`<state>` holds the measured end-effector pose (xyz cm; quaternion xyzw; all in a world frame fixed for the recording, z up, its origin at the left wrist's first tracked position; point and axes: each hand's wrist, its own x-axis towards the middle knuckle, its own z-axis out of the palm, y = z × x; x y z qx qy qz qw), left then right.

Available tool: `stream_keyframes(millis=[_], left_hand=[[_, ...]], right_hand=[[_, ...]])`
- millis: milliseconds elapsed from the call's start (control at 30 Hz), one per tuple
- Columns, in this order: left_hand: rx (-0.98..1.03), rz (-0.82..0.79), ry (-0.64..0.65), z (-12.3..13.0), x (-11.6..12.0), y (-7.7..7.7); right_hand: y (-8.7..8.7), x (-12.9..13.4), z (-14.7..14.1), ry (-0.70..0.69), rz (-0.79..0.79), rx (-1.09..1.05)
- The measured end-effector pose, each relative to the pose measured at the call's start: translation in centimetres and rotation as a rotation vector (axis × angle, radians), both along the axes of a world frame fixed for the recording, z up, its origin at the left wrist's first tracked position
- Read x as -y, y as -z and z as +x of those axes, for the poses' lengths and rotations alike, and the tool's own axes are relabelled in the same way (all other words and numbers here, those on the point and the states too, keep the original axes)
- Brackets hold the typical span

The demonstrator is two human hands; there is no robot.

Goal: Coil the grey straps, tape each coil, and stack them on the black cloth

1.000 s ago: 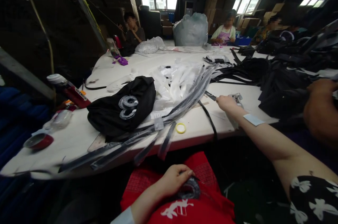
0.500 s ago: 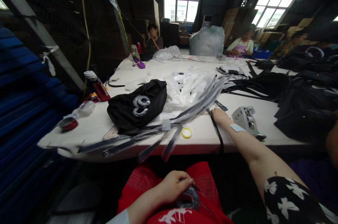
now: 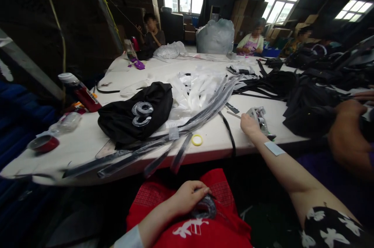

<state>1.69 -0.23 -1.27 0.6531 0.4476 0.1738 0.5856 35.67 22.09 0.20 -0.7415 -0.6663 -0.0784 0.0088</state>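
Observation:
My left hand (image 3: 191, 197) rests over my lap, fingers curled round a coiled, clear-wrapped dark strap (image 3: 206, 207) lying against the red apron (image 3: 181, 229). Over the table's near right part, my right hand (image 3: 249, 124) is closed on a thin flat strip (image 3: 233, 114) that points left. Just behind that hand stands a grey tape dispenser (image 3: 259, 117). A black strap (image 3: 228, 131) hangs over the table edge, left of my right hand and apart from it. Long plastic-sleeved straps (image 3: 204, 117) lie across the middle, with a yellow ring (image 3: 196, 140) in front of them.
A black bag (image 3: 137, 115) with two coiled straps sits left of centre. Further left are a red bottle (image 3: 84, 94) and a tape roll (image 3: 43, 144). Black bags (image 3: 312, 103) pile up at right, beside another person's arm (image 3: 347, 135). Several people sit around the table.
The view has swung right. My right hand has left the black strap and moved right to the tape dispenser, now with a thin strip in it. My left hand keeps the coil.

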Motion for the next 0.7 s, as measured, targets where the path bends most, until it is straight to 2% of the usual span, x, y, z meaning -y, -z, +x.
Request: stream_keyframes(millis=[67, 133, 267, 333, 400, 500, 600, 700], left_hand=[[0.008, -0.009, -0.005, 0.0, -0.1, 0.1], [0.013, -0.018, 0.001, 0.1, -0.2, 0.2], [0.005, -0.033, 0.021, 0.3, -0.3, 0.3], [-0.008, -0.039, 0.023, 0.4, -0.3, 0.2], [-0.021, -0.043, 0.019, 0.5, -0.3, 0.0], [-0.030, -0.023, 0.013, 0.5, -0.3, -0.3], [-0.032, -0.012, 0.015, 0.4, -0.4, -0.4], [-0.041, -0.028, 0.009, 0.4, -0.6, -0.4]], right_hand=[[-0.2, 1.9, -0.1, 0.014, 0.029, -0.012], [0.2, 4.0, -1.1, -0.054, 0.079, -0.068], [2.8, 7.6, -4.8, -0.274, 0.121, -0.190], [4.2, 8.6, -6.5, -0.311, 0.098, -0.201], [5.2, 8.9, -7.6, -0.311, 0.094, -0.222], [5.6, 8.5, -7.9, -0.275, 0.099, -0.252], [5.3, 7.2, -6.4, -0.218, 0.108, -0.268], [4.9, 5.3, -3.6, -0.087, 0.102, -0.252]])
